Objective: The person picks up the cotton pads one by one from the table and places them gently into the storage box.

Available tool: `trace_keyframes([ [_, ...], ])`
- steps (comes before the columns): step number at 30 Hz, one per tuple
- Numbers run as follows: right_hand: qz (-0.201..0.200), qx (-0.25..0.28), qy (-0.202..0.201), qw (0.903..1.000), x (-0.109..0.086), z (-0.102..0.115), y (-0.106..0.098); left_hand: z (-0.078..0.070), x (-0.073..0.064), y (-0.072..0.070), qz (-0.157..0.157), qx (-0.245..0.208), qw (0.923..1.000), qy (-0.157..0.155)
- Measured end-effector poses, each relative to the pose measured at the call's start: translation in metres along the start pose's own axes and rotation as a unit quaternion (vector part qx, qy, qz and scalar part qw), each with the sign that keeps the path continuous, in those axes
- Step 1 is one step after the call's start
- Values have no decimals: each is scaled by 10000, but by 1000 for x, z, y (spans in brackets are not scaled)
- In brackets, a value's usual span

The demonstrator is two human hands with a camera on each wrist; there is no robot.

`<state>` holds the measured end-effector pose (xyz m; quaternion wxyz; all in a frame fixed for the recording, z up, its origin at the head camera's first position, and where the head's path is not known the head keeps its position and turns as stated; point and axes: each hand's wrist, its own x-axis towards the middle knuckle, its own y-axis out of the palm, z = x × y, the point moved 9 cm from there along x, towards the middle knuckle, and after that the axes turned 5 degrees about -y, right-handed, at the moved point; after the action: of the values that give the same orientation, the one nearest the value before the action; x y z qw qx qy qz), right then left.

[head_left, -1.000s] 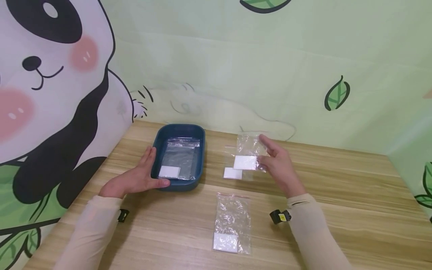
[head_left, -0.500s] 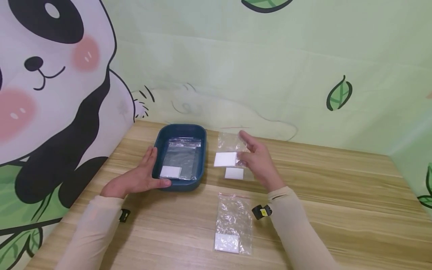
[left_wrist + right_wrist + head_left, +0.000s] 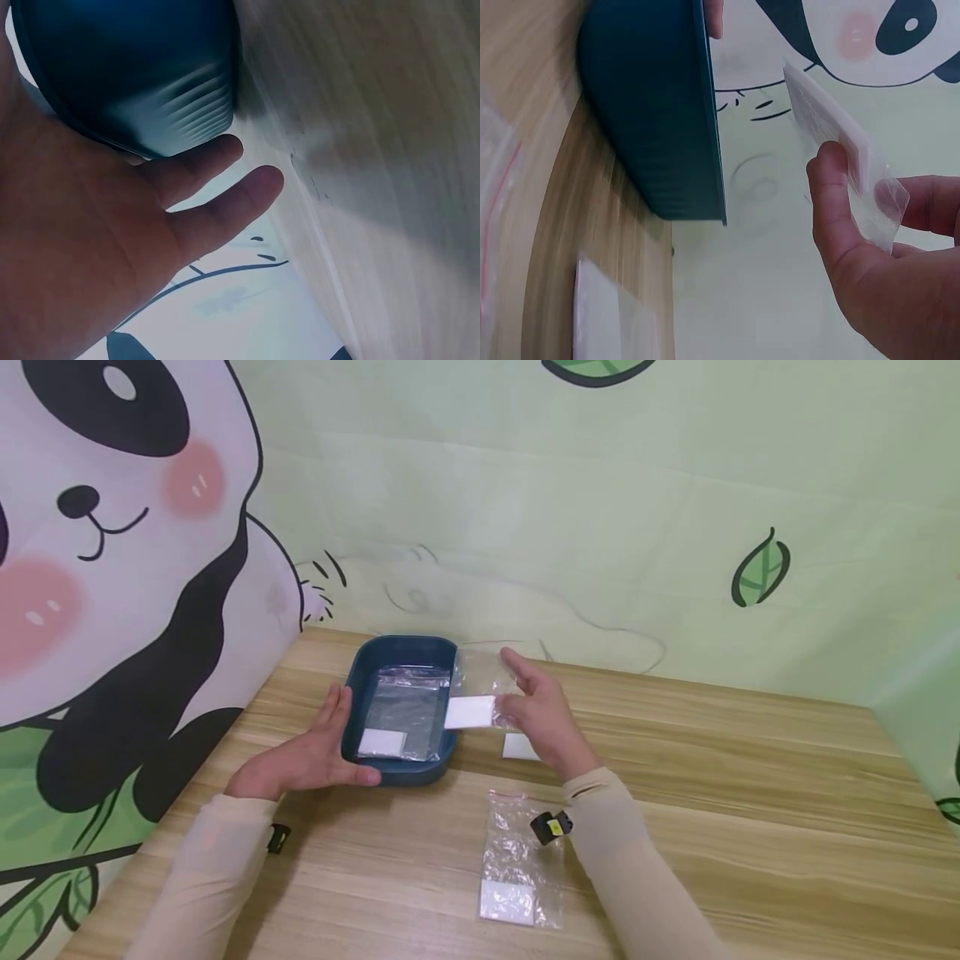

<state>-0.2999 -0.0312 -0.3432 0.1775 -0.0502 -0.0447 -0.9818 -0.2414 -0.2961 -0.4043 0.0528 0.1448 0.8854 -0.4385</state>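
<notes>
Between thumb and fingers, my right hand (image 3: 551, 722) pinches a clear zip bag (image 3: 477, 675) with a white card (image 3: 469, 712) in it. The bag overlaps the right rim of a dark blue plastic box (image 3: 408, 774) in the head view; the right wrist view shows it raised higher than the box wall (image 3: 656, 112). My left hand (image 3: 300, 762) rests on the box's left side, fingers fairly straight and thumb along the front corner. Inside the box lies another clear bag (image 3: 412, 706) with a white card (image 3: 382, 743) at its lower left.
On the wooden table (image 3: 750, 793), a third zip bag (image 3: 517, 835) with a white card lies near the front. Another white card (image 3: 517, 746) shows behind it, partly hidden by my right hand. A panda-print backdrop (image 3: 600, 510) stands along the table's back edge.
My right hand has moved left with the zip bag, from above the bag on the table to the box's right rim. My left hand has stayed at the box.
</notes>
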Motion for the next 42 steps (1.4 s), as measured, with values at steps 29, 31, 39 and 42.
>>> trace_keyframes([
  [29,270,-273,241,9990,29,-23,82,2,0,-2,-49,-94,9999,-98],
  [31,252,-290,306,9988,31,-27,86,3,0,-2,-28,-107,9999,-129],
  [39,148,-465,558,9973,39,-46,99,8,1,-1,-41,24,9998,-173],
  [42,124,-520,669,9963,41,-51,104,6,2,-2,-59,39,9999,-116],
])
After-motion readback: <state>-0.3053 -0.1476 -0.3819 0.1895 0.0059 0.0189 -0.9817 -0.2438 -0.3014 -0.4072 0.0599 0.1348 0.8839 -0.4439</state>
